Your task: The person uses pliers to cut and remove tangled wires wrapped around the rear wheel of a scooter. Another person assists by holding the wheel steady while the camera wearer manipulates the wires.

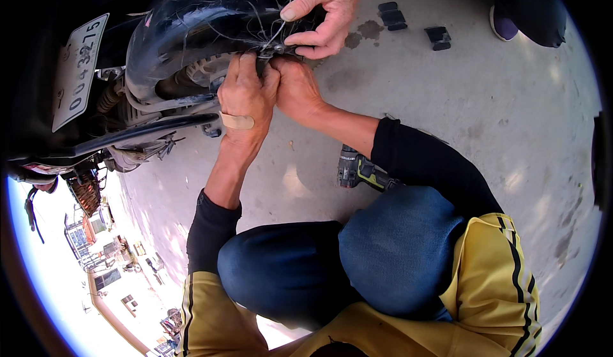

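A scuffed black fender (185,22) of a motorcycle curves across the upper left, with thin pale wire (279,33) looping over its end. My left hand (246,98), a tan adhesive strip near its wrist, is closed at the fender's lower edge. Pressed against it, my right hand (297,89) also has its fingers bent in a pinch. What lies between my fingertips is hidden. Just above, another person's hand (329,15) reaches in from the top, its thumb and fingers around the wire. A small metal fitting (278,49) shows between that hand and mine.
A cordless drill (361,169) lies on the concrete floor (306,191) beside my right knee (402,248). Dark flat pieces (391,15) and a black piece (438,37) lie farther off. The other person's shoe (504,25) is at upper right. A licence plate (81,70) juts out left.
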Tool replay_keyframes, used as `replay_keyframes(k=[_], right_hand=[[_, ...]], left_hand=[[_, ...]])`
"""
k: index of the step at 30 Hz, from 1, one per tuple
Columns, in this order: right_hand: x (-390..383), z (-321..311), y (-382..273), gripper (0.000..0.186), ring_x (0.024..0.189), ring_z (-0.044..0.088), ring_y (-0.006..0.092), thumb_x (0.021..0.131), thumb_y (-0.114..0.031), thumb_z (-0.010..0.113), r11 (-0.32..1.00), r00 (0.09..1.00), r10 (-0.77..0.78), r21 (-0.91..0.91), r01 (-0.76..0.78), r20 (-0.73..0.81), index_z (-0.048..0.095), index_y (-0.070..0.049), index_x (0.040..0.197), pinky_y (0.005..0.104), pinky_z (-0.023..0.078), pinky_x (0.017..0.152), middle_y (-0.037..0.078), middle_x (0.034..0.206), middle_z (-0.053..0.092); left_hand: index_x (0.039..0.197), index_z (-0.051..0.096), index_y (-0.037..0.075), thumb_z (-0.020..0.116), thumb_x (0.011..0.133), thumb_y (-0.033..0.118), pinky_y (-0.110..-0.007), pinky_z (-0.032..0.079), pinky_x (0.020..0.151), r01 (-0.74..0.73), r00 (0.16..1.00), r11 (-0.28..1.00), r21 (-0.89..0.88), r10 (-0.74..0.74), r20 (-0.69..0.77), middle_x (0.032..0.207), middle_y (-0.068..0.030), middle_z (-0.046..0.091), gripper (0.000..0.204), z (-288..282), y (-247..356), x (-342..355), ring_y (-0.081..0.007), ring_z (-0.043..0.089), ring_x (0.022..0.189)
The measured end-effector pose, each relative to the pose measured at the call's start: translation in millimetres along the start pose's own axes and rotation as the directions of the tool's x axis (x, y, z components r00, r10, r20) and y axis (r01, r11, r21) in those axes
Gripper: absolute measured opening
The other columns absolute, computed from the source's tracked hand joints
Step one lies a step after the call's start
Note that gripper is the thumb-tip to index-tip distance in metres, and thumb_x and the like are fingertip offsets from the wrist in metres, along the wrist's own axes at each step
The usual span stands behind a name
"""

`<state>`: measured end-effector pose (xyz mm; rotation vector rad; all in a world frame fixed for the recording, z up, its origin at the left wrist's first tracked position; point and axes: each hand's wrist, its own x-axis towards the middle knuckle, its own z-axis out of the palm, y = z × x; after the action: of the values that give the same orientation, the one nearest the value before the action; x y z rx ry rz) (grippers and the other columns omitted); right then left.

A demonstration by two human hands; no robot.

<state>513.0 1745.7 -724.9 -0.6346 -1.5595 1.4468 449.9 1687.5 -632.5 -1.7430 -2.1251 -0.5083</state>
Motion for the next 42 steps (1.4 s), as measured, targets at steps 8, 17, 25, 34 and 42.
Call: replay_keyframes(k=[8,17,25,34,42], right_hand=[[8,0,0,0.013,0.083,0.069,0.0393,0.085,-0.016,0.071,0.972,0.990,-0.135,-0.200,0.125,-0.039,0.070,-0.003,0.088,0.0501,0.054,0.068,0.016,0.086,0.072],[7,-25,16,0.013,0.079,0.071,0.0337,0.087,-0.015,0.074,0.867,0.941,-0.337,-0.376,0.326,0.039,0.072,-0.002,0.089,0.0474,0.056,0.065,0.015,0.087,0.072],[2,-45,14,0.010,0.067,0.072,0.0352,0.091,-0.012,0.069,0.732,0.906,-0.411,-0.555,0.396,0.104,0.071,-0.002,0.093,0.0463,0.057,0.055,0.014,0.079,0.072],[-3,-53,10,0.014,0.059,0.071,0.0364,0.093,-0.014,0.068,0.651,0.890,-0.424,-0.625,0.430,0.171,0.065,0.000,0.095,0.0482,0.058,0.054,0.017,0.069,0.069],[-21,-79,-29,0.017,0.054,0.071,0.0362,0.094,-0.016,0.068,0.565,0.919,-0.229,-0.725,0.394,0.321,0.061,-0.001,0.099,0.0491,0.057,0.053,0.016,0.060,0.068]], left_hand=[[0.108,0.064,-0.001,0.073,0.092,0.013,-0.049,0.057,0.065,-0.051,0.995,0.995,0.080,0.043,0.095,0.096,-0.0209,0.066,0.023,-6,0,6,-0.0415,0.070,0.077],[0.105,0.062,0.000,0.073,0.095,0.016,-0.048,0.058,0.064,-0.088,0.987,0.969,0.231,0.053,0.152,0.099,-0.0202,0.065,0.022,-9,6,4,-0.0407,0.070,0.076],[0.121,0.068,-0.003,0.071,0.101,0.020,-0.042,0.058,0.080,0.076,0.997,0.996,0.043,-0.077,0.021,0.104,-0.0217,0.074,0.030,-4,1,-10,-0.0372,0.074,0.092],[0.107,0.073,-0.006,0.062,0.108,0.027,-0.035,0.053,0.077,0.457,0.882,0.844,-0.281,-0.391,0.263,0.088,-0.0168,0.075,0.034,-15,11,5,-0.0234,0.068,0.080],[0.097,0.076,-0.003,0.058,0.109,0.028,-0.029,0.045,0.069,0.551,0.833,0.635,-0.541,-0.377,0.405,0.078,-0.0058,0.072,0.038,-8,-14,4,-0.0111,0.055,0.072]])
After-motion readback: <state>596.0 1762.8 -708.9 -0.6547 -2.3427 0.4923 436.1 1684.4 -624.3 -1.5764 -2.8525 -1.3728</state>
